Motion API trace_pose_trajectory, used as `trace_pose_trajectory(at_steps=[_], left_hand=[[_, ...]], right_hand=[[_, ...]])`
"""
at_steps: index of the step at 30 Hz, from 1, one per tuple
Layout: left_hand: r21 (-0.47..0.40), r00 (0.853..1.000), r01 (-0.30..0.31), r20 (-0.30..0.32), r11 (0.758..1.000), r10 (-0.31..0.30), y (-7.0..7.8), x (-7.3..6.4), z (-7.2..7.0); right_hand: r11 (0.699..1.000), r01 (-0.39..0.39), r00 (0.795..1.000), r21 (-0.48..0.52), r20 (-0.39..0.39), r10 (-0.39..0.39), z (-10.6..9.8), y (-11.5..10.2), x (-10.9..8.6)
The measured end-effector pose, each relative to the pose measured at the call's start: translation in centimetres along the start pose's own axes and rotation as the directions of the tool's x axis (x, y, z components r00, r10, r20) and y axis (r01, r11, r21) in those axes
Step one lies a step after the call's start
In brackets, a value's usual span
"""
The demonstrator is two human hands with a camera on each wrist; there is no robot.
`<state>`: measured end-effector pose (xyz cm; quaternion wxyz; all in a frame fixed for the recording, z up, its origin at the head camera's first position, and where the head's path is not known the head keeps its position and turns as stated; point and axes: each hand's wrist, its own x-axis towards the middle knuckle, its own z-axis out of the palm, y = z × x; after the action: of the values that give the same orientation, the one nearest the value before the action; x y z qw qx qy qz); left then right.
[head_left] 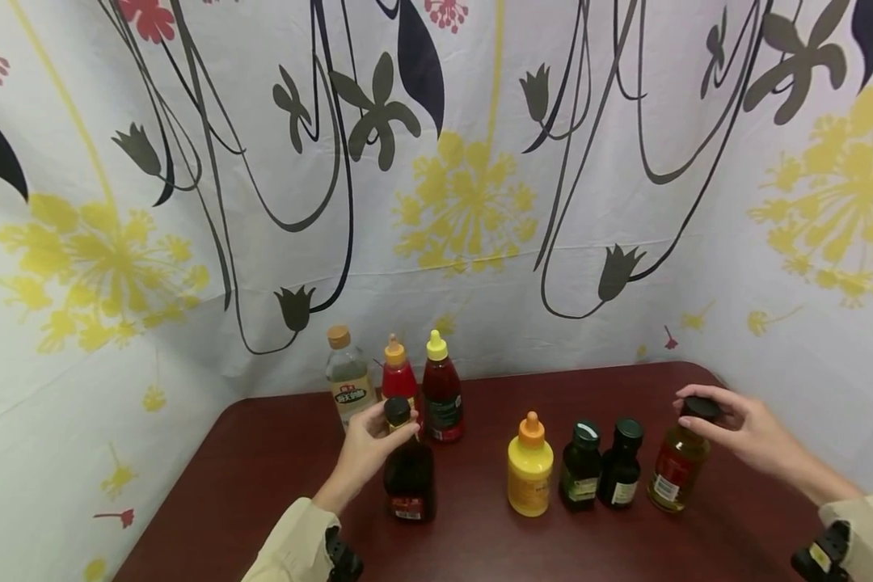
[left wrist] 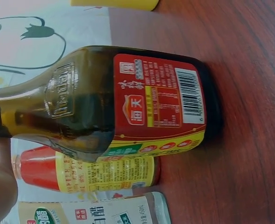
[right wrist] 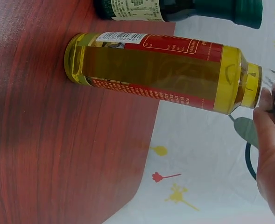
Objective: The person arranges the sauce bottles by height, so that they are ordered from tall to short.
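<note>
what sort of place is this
Probably an indoor corner set up for handling kitchen goods, though I can't tell whether it's in a home. A flower-print cloth hangs behind a dark red table, and there are condiments such as a dark sauce bottle and an oil bottle.

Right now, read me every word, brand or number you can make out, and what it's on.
"海天": red label of the dark bottle.
"白醋": clear bottle.
"450mL": also the clear bottle.
"6926747003491": barcode on the golden bottle.
The remaining print is too small or blurred for me to read surely.
</note>
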<state>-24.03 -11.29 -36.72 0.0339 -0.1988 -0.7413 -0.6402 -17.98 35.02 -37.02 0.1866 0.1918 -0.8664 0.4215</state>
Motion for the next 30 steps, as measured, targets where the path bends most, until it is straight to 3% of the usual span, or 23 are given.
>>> trace_pose_trajectory(at_steps=[5,13,17,24,30], left_hand=[[0.018,1.000,-0.011,0.001,1.000,0.011,-0.1,0.1,0.1],[-0.021,0.999,0.041,0.014,0.999,-0.040,-1.3,0.9,-0.1],[-0.016,0.999,0.050,-0.006,0.999,-0.050,-0.8,1.0,0.1],[-0.002,0.999,0.051,-0.015,0.999,-0.051,2.2,1.4,1.2],[-0.032,1.000,0.020,-0.005,0.999,-0.021,2.1,2.9,2.7]], right_hand=[[1.000,-0.014,1.000,-0.002,0.000,0.014,0.0,0.0,-0.1],[1.000,-0.022,1.000,-0.014,0.004,0.022,0.0,0.1,-0.2],[1.000,-0.003,1.000,-0.006,0.010,0.003,0.0,0.2,-0.1],[1.000,-0.004,1.000,-0.002,0.015,0.005,0.2,0.2,0.0],[1.000,0.003,1.000,-0.005,0.010,-0.003,0.1,0.2,-0.1]])
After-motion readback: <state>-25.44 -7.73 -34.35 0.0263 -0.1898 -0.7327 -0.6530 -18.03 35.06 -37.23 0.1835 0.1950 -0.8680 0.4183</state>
